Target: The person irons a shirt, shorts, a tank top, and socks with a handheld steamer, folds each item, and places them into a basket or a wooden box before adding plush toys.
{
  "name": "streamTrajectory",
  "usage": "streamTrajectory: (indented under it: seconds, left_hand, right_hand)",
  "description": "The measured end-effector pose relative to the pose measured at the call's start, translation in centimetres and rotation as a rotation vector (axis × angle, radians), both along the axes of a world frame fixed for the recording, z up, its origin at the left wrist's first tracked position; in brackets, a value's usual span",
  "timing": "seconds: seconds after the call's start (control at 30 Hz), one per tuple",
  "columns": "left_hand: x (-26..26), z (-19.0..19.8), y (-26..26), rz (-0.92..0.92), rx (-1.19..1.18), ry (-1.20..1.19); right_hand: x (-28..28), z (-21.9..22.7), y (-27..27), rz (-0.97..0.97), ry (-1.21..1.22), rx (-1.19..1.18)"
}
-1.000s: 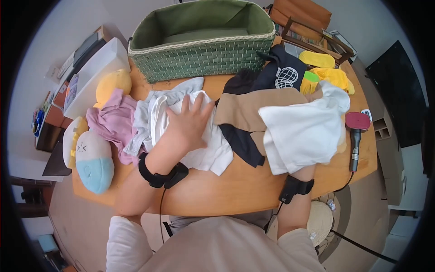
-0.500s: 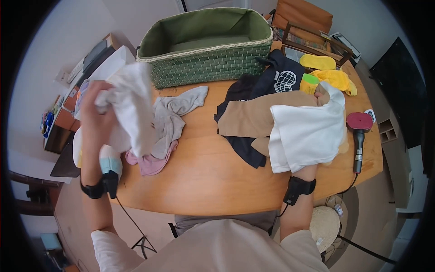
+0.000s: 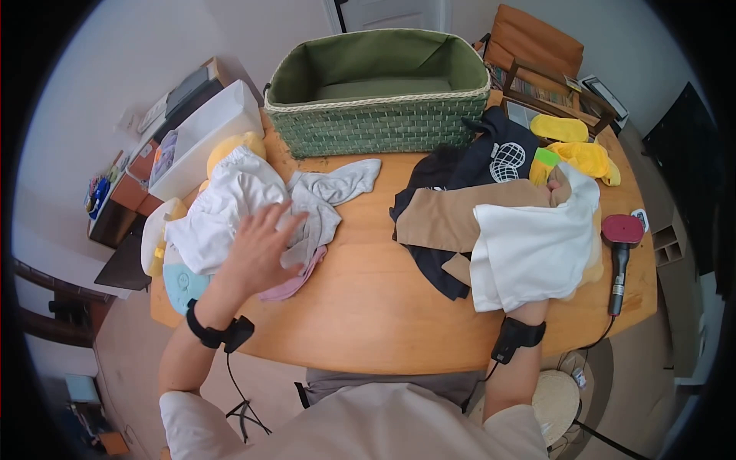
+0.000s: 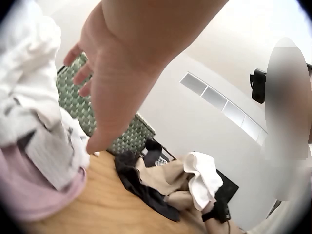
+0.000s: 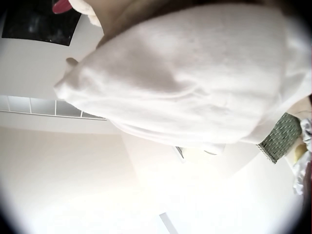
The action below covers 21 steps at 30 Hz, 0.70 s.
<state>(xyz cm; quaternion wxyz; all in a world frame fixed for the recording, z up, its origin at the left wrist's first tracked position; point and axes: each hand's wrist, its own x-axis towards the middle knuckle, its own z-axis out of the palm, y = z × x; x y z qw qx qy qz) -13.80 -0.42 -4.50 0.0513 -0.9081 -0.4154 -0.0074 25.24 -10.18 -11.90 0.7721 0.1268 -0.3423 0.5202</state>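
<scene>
My left hand (image 3: 261,249) has its fingers spread and holds nothing, over the edge of a grey garment (image 3: 310,222). Beside it a white garment (image 3: 234,199) lies bunched over plush toys, with a pink garment (image 3: 295,284) under the grey one. In the left wrist view the same hand (image 4: 114,83) is beside the white garment (image 4: 29,63). A white cloth (image 3: 529,245) drapes over my right hand; only fingertips (image 3: 553,185) show at its upper edge, by a tan garment (image 3: 452,215). The cloth (image 5: 195,73) hides that hand in the right wrist view.
A green woven basket (image 3: 376,126) stands at the back. Dark clothes (image 3: 437,268) lie under the tan garment. Yellow items (image 3: 579,157) are at the back right, and a red-headed handheld device (image 3: 621,253) with a cord lies at the right edge. A white bin (image 3: 211,142) is at the left.
My left hand has carried the white garment from the middle to the left, let it go over the toys, and moved back rightward with spread fingers. My right arm has stayed nearly still.
</scene>
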Motion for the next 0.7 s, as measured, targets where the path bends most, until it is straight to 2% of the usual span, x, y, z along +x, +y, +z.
streamTrajectory:
  seconds: [0.03,0.1,0.17,0.23,0.3,0.33,0.4,0.47,0.5,0.53,0.6,0.67,0.7]
  left_hand:
    - [0.4,-1.1,0.1,0.009,0.002,-0.010]
    - [0.9,-3.3,0.6,0.032,0.032,0.169]
    - [1.4,-4.5,2.1,0.053,0.010,0.180]
    - [1.4,-4.1,3.5,0.066,-0.009,0.200]
    - [0.7,-3.2,4.7,0.035,-0.083,0.014]
    - [0.3,-1.7,5.4,0.032,-0.078,0.013]
    - [-1.2,2.4,6.4,0.206,-0.171,-0.354]
    - [-3.7,4.1,6.9,0.283,0.082,-0.801]
    - [-8.5,3.2,10.3,0.334,0.247,-0.866]
    - [-11.0,5.2,11.6,0.270,0.220,-0.983]
    - [-13.3,9.2,11.2,0.528,0.281,-1.215]
    - [-18.6,11.1,12.8,0.469,0.297,-1.505]
    - [-20.9,11.7,13.4,0.401,0.373,-1.467]
  right_hand:
    - [0.2,0.2,0.1,0.028,-0.008,0.018]
    - [0.6,0.9,1.1,0.084,-0.021,0.055]
    - [-0.2,1.2,1.2,0.134,-0.027,0.095]
    - [-0.4,1.5,1.5,0.176,-0.025,0.136]
    - [-0.4,1.8,2.0,0.213,-0.022,0.179]
    - [-0.4,1.9,2.1,0.229,-0.022,0.199]
    - [-0.2,1.8,2.1,0.256,-0.018,0.229]
    - [0.3,1.7,2.4,0.288,-0.014,0.253]
    - [0.0,1.7,2.4,0.305,-0.012,0.263]
    - [-0.3,1.5,1.9,0.320,-0.012,0.273]
    - [0.4,1.7,2.5,0.342,-0.016,0.290]
    - [0.7,1.8,2.7,0.358,-0.024,0.310]
    - [0.8,1.8,2.6,0.365,-0.025,0.319]
